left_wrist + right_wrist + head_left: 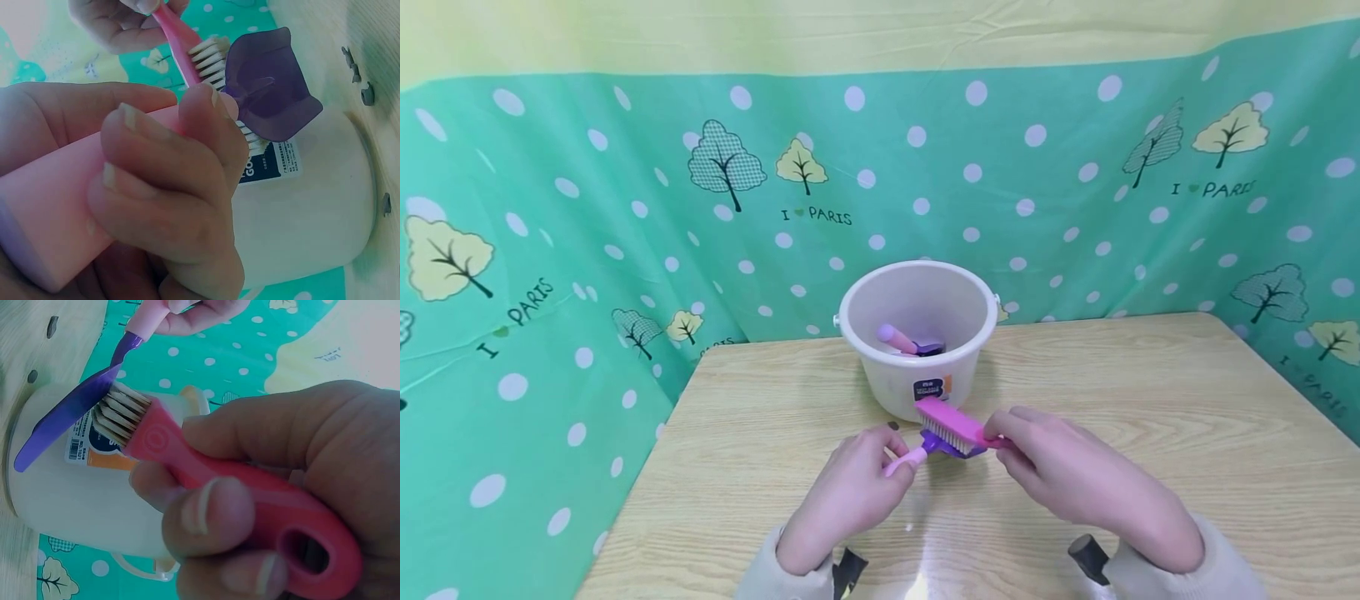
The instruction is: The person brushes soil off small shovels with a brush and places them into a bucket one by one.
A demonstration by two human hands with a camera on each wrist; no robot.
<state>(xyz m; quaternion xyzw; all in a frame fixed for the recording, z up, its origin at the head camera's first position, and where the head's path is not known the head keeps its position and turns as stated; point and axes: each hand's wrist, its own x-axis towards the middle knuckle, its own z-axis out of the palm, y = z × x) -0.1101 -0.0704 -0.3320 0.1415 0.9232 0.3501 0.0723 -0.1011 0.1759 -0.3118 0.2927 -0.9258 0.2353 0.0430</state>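
My left hand (859, 482) grips the pink handle of a small toy shovel with a purple blade (269, 81). The fingers curl around that handle in the left wrist view. A pink brush (955, 423) with pale bristles is held by its handle in my right hand (1067, 467). Its bristles (122, 415) lie against the shovel blade, seen from the right wrist. Both tools are just in front of a white bucket (886, 385). Inside the bucket lies another tool with a pink and lilac handle (897, 338), its far end partly hidden by the rim.
Small dark bits (367, 94) lie on the wooden table (760, 417) beside the bucket. A green dotted curtain (917, 167) hangs behind the table and along both sides. The bucket carries a dark and orange label (103, 440) on its front.
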